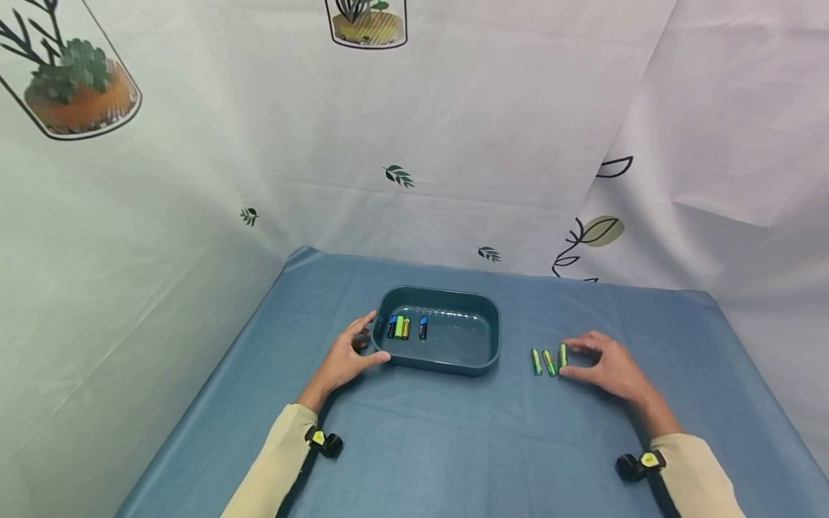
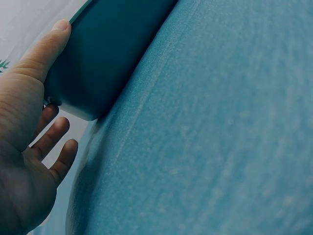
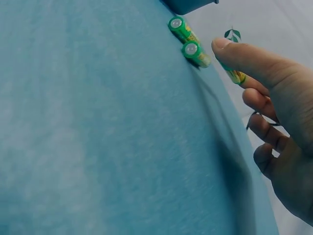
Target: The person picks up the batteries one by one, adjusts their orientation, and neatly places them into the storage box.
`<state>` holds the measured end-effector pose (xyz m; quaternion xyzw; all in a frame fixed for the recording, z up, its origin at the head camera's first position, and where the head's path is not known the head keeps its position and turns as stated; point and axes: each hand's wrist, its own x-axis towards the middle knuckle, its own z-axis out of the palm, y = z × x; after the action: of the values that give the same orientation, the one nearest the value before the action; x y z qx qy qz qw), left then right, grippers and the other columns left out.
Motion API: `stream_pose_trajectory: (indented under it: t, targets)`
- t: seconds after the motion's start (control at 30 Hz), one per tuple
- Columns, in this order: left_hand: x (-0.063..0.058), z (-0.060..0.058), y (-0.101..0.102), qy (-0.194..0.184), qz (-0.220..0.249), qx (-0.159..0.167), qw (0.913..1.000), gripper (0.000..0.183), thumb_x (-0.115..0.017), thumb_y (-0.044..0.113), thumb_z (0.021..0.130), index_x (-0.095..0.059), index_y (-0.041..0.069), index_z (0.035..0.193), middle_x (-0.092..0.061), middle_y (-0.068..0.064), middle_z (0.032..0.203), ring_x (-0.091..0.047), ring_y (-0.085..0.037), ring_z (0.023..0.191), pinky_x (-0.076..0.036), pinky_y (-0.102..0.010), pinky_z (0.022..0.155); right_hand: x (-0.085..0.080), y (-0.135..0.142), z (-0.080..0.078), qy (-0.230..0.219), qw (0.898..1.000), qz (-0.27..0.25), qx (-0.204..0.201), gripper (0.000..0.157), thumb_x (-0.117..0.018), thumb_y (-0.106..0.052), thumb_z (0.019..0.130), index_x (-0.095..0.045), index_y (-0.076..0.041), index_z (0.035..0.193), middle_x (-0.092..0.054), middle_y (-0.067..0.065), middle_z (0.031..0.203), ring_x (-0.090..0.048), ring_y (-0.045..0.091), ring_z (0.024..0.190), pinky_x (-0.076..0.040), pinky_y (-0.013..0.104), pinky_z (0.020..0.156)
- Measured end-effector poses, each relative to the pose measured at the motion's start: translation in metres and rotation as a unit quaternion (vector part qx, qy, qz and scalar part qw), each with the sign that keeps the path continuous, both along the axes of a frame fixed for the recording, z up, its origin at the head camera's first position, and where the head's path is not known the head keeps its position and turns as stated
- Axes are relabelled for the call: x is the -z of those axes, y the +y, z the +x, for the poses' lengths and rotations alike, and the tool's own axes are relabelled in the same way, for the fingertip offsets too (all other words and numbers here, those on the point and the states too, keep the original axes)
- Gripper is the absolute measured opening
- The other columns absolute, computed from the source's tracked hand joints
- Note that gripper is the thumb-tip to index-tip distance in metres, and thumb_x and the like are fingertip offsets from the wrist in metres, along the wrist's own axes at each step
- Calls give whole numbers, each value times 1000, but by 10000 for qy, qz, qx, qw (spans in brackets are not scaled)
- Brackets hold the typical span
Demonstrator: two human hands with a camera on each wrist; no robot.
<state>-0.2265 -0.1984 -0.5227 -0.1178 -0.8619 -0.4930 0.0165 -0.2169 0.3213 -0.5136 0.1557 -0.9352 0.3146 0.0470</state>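
My left hand (image 1: 343,360) grips the left end of a dark teal dish (image 1: 461,334), its thumb along the front wall and its fingers round the left side. In the left wrist view the thumb presses the dish wall (image 2: 105,54), while the lower fingers stand off it. Inside the dish, towards its left, lie several batteries, among them a blue-and-black battery (image 1: 423,327) and a green battery (image 1: 399,327). To the right of the dish, my right hand (image 1: 609,368) pinches a green battery (image 1: 563,355) between thumb and index finger. Beside it lie two more green batteries, one (image 1: 537,362) left of the other (image 1: 550,362).
A blue cloth (image 1: 440,439) covers the table. White curtains with printed plants (image 1: 453,144) hang behind and at both sides. Each forearm wears a strapped black camera, the left camera (image 1: 332,445) and the right camera (image 1: 630,467).
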Motion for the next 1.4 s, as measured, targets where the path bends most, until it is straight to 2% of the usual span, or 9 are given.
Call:
stream_pose_trajectory:
  t: [0.1, 0.33, 0.47, 0.7, 0.93, 1.17, 1.4]
  targets:
    - [0, 1, 0, 10, -1, 22, 10000, 93, -88, 38, 82, -39, 21, 159, -41, -11, 158, -52, -32, 129, -45, -58, 105, -5, -1, -1, 39, 10000, 7, -8, 55, -90, -39, 80, -75, -8, 122, -67, 5, 106, -62, 27, 100, -49, 48, 82]
    - [2, 0, 0, 55, 15, 4, 10000, 93, -88, 37, 83, -39, 22, 160, -42, -11, 157, -53, -32, 127, -46, -58, 103, -14, -8, -11, 337, 9993, 104, -87, 54, -89, -37, 81, -74, -7, 124, -66, 7, 104, -60, 24, 95, -49, 44, 77]
    - [2, -1, 0, 61, 1, -28, 10000, 93, -88, 38, 82, -39, 23, 159, -43, -11, 157, -54, -31, 126, -46, -57, 102, -20, -15, -16, 358, 9993, 85, -60, 55, -88, -38, 82, -73, -7, 126, -65, 10, 107, -61, 28, 98, -48, 45, 76]
    - [2, -1, 1, 19, 26, -35, 10000, 93, -88, 38, 81, -39, 23, 159, -42, -10, 158, -53, -31, 128, -46, -57, 104, -29, -26, -23, 285, 9995, 114, 9, 57, -86, -42, 83, -73, -10, 127, -65, 9, 107, -60, 29, 100, -48, 45, 76]
    - [2, -1, 0, 39, 35, -24, 10000, 93, -88, 37, 82, -39, 22, 159, -42, -11, 157, -53, -32, 127, -46, -57, 104, -40, -40, -29, 220, 9997, -52, -41, 57, -84, -43, 85, -71, -10, 129, -64, 13, 110, -59, 30, 99, -47, 43, 77]
    - [2, -2, 1, 54, 3, -10, 10000, 93, -88, 37, 82, -39, 21, 159, -43, -11, 157, -53, -31, 127, -46, -57, 104, -53, -58, -35, 405, 9989, -222, -72, 55, -86, -41, 84, -73, -11, 128, -64, 13, 110, -61, 33, 100, -47, 41, 77]
    - [2, -1, 0, 85, 37, 5, 10000, 92, -88, 34, 82, -39, 20, 159, -43, -11, 156, -53, -32, 125, -46, -58, 102, -61, -77, -43, 374, 9984, -396, -180, 55, -86, -43, 83, -74, -14, 127, -63, 7, 109, -59, 29, 100, -45, 40, 76]
